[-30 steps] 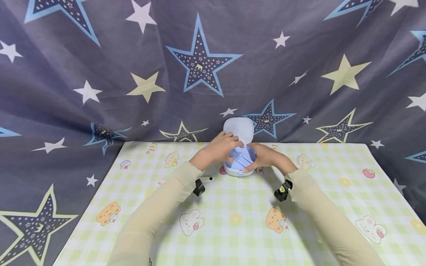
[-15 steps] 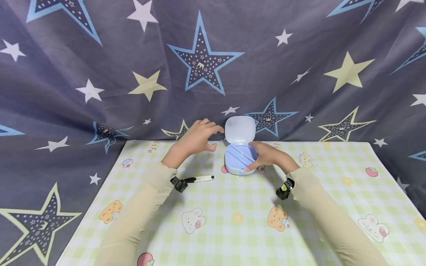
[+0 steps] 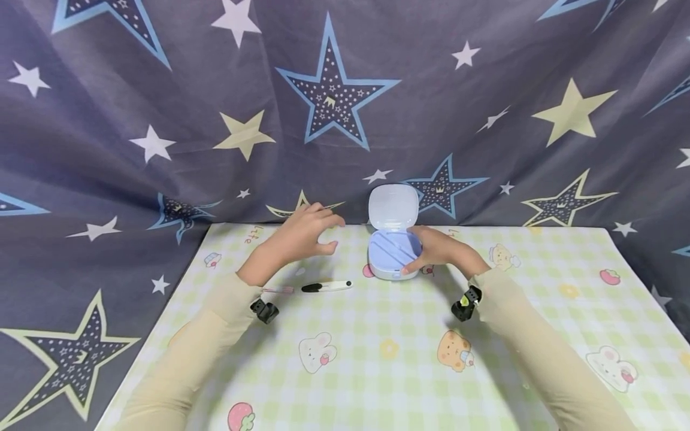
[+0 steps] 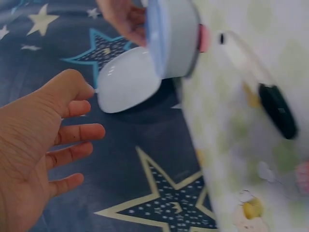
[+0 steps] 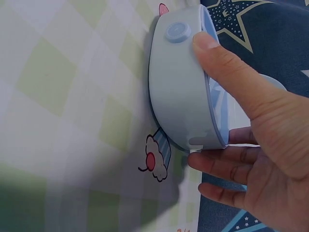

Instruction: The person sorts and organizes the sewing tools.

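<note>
A pale blue case (image 3: 396,272) stands on the table near the back edge, its lid (image 3: 393,206) raised behind it. Inside it shows a blue inner surface with diagonal ridges. My right hand (image 3: 434,247) grips the right side of the case; in the right wrist view the thumb (image 5: 227,63) lies on the front rim beside a round button (image 5: 177,32), and the fingers are at the side and back. Left of the case, my left hand (image 3: 299,236) is in the air, holding nothing, with fingers spread and slightly bent in the left wrist view.
A slim white object with a black end (image 3: 326,286) lies on the table left of the case. A small pink item (image 3: 278,290) lies beside it, partly behind the left wrist camera (image 3: 264,310). A star-patterned curtain (image 3: 345,120) hangs behind the checked tablecloth (image 3: 366,371).
My left hand has let go of the case and moved away to the left, uncovering the white and black object and the pink item. The right hand stays on the case.
</note>
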The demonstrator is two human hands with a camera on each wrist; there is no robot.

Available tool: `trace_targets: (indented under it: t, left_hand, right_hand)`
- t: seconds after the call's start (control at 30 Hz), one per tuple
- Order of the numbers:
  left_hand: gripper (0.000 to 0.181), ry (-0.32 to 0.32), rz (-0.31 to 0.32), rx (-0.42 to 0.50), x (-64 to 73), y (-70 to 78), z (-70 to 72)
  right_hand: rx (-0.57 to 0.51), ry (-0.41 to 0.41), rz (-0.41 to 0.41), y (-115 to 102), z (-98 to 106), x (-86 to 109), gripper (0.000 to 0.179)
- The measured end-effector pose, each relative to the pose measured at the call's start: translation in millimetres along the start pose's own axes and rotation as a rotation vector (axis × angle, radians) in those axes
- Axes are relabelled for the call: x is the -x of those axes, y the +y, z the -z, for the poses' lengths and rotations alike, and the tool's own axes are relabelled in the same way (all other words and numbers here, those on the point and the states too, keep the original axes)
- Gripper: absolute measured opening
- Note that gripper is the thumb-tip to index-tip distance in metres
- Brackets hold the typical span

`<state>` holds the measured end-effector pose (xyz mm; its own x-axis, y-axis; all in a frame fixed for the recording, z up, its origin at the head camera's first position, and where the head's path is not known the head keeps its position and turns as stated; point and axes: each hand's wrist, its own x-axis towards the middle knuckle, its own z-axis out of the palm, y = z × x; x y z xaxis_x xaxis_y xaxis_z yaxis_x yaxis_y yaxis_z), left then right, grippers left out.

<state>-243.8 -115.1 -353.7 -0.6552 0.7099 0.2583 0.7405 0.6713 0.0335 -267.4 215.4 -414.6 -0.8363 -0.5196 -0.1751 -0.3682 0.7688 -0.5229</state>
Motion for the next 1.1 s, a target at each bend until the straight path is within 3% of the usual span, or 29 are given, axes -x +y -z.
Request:
trace_targets:
  t: [0.23,0.57,0.7,1.1]
  left_hand:
    - [0.031,-0.026,-0.072,-0.015,16.9,1.9,-21.0]
    - [0.039,-0.228,-0.097,-0.007,30.4,9.1,-56.0]
    - [0.046,-0.268,-0.124,-0.048,33.8,12.2,-61.8]
    - [0.035,-0.298,-0.145,-0.127,34.7,13.9,-73.4]
  right_hand:
    - [0.002,-0.004,0.003,1.8,0.8,-1.1,0.113]
    - [-0.001,0.013,0.023,1.6,2.0,0.1,0.11]
    - [-0.003,0.004,0.02,-0.1,2.4,0.1,0.111]
    - [-0.009,0.004,0.026,-2.0,1.8,1.9,0.111]
